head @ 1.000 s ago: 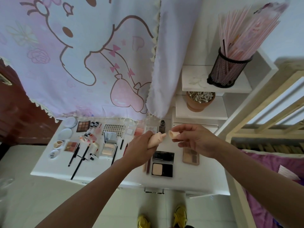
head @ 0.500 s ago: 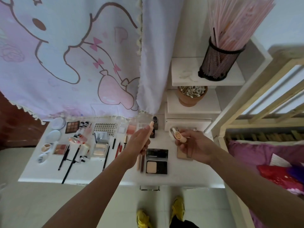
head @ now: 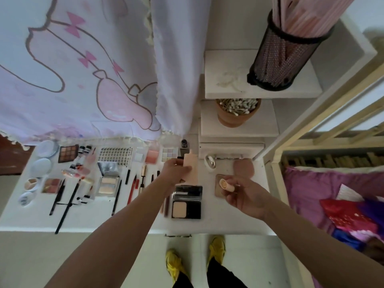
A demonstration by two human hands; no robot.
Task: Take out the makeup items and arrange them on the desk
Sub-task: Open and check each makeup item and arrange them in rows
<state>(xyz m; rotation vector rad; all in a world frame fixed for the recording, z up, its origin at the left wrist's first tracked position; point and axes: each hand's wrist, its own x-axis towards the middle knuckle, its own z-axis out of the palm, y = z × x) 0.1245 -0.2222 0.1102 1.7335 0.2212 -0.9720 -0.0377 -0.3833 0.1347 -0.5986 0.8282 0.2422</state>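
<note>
Left hand (head: pixel 176 171) is wrapped round the soft peach plastic tube (head: pixel 192 169), nozzle aimed at the back edge of the white desk (head: pixel 234 221). Whether the tube touches the surface, hard to tell. Right hand (head: pixel 247 196) pinches the small round beige cap (head: pixel 226 185) over the desk's right side, apart from the tube. An open black powder compact (head: pixel 187 201) lies flat towards the front edge.
</note>
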